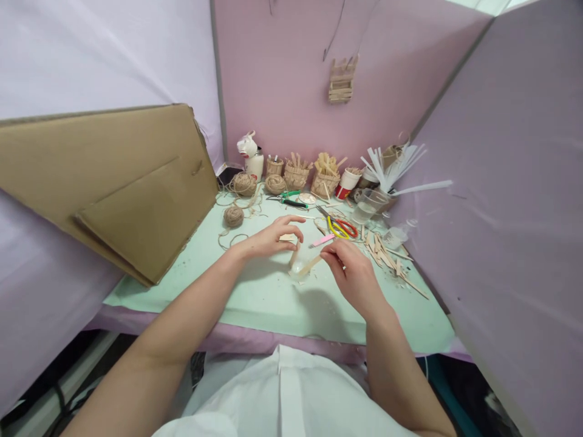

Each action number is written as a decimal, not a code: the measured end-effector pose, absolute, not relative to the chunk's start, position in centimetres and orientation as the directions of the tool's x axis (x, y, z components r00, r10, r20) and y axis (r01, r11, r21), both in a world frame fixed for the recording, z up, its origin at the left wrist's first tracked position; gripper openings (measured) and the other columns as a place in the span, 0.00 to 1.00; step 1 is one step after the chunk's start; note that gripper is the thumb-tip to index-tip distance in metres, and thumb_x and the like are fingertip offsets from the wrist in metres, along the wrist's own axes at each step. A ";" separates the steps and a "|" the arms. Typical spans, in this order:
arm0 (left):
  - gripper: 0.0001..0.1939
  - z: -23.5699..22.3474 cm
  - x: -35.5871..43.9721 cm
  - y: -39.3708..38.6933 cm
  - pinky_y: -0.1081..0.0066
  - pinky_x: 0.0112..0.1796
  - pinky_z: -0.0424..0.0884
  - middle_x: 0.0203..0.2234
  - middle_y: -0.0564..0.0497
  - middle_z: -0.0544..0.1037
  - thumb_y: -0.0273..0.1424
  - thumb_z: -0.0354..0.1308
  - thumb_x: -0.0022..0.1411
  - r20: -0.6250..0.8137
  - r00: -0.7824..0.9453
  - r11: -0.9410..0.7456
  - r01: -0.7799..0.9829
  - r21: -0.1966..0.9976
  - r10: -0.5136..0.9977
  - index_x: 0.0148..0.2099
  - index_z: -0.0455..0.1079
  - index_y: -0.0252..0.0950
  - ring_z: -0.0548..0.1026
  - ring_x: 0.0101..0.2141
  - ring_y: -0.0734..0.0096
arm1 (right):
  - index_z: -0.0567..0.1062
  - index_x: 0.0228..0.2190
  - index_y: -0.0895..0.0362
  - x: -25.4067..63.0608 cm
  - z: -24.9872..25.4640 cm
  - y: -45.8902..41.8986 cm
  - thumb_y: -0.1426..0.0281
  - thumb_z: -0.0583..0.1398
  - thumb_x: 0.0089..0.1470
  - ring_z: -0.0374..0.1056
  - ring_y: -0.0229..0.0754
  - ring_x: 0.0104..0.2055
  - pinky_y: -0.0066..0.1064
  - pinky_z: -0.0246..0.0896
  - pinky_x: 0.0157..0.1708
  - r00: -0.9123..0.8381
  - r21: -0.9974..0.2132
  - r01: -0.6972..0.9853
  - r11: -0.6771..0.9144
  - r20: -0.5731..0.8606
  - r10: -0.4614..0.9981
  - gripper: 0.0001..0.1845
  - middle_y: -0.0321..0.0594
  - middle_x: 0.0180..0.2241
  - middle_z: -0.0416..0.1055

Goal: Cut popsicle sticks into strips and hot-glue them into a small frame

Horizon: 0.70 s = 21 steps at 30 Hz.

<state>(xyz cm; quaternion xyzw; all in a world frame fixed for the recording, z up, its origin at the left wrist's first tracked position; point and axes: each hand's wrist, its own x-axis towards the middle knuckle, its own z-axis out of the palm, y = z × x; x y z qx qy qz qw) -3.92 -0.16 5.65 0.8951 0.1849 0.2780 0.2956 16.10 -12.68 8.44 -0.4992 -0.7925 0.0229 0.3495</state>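
Note:
My left hand (277,235) is over the middle of the table, thumb and forefinger closed at the top of a short wooden craft stick (294,257) that stands tilted. My right hand (348,267) pinches the end of another flat craft stick (311,264), pointing down and left. The lower ends of both sticks meet at a small clear, shiny blob (297,267) on the table, perhaps glue. Just behind my right hand lies a pink-handled craft knife (324,240). Yellow-and-red-handled scissors (337,227) rest beyond it.
Broken wood sticks (385,255) are scattered at the right, near a plastic cup (368,205) and white glue sticks (394,170). Green-handled pliers (291,199), twine balls (234,216) and stick-filled baskets (325,182) stand toward the back. A cardboard panel (150,182) leans at the left.

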 end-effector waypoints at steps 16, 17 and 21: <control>0.05 5.5 -3.8 0.1 0.61 0.55 0.55 0.56 0.43 0.62 0.27 0.54 0.57 0.411 0.756 -0.752 0.158 0.640 0.509 0.38 0.68 0.36 0.59 0.57 0.59 | 0.69 0.31 0.56 16.1 6.6 -9.7 0.70 0.50 0.61 0.62 0.43 0.37 0.33 0.57 0.39 -0.301 -0.258 0.803 0.537 0.602 0.739 0.10 0.42 0.31 0.68; 0.06 5.4 -3.7 0.0 0.61 0.55 0.55 0.57 0.42 0.60 0.26 0.55 0.57 0.413 0.759 -0.760 0.161 0.630 0.503 0.39 0.68 0.36 0.57 0.58 0.59 | 0.69 0.31 0.56 16.0 6.5 -9.4 0.70 0.50 0.61 0.62 0.43 0.37 0.33 0.57 0.38 -0.309 -0.244 0.804 0.542 0.607 0.732 0.10 0.42 0.31 0.68; 0.11 4.8 -3.5 0.0 0.59 0.55 0.57 0.59 0.42 0.56 0.24 0.55 0.55 0.406 0.770 -0.776 0.177 0.605 0.492 0.42 0.66 0.37 0.55 0.60 0.59 | 0.69 0.30 0.57 15.8 5.8 -8.3 0.70 0.51 0.61 0.60 0.43 0.34 0.33 0.56 0.35 -0.339 -0.189 0.795 0.576 0.650 0.681 0.10 0.42 0.29 0.67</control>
